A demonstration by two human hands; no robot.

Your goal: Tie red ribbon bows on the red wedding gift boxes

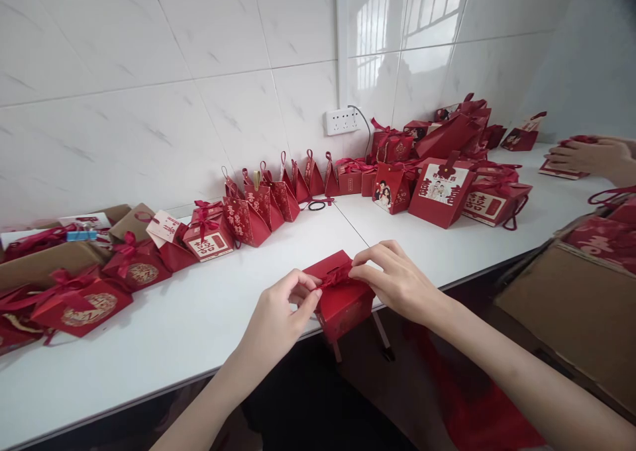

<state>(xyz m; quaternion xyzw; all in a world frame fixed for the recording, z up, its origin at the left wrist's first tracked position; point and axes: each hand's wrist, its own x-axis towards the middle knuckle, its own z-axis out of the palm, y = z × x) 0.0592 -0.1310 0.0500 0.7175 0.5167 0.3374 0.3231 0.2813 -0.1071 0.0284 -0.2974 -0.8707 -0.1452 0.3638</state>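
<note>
A small red gift box sits at the front edge of the white table, partly overhanging it. A red ribbon lies across the box's top. My left hand pinches the ribbon's left end with closed fingers. My right hand pinches the ribbon's right side, fingers curled over the box's top.
Several red gift boxes and bags line the tiled wall, with more stacked at the back right. Flat red boxes with bows lie at left. Another person's hands work at far right. A cardboard box stands right. A wall socket is behind.
</note>
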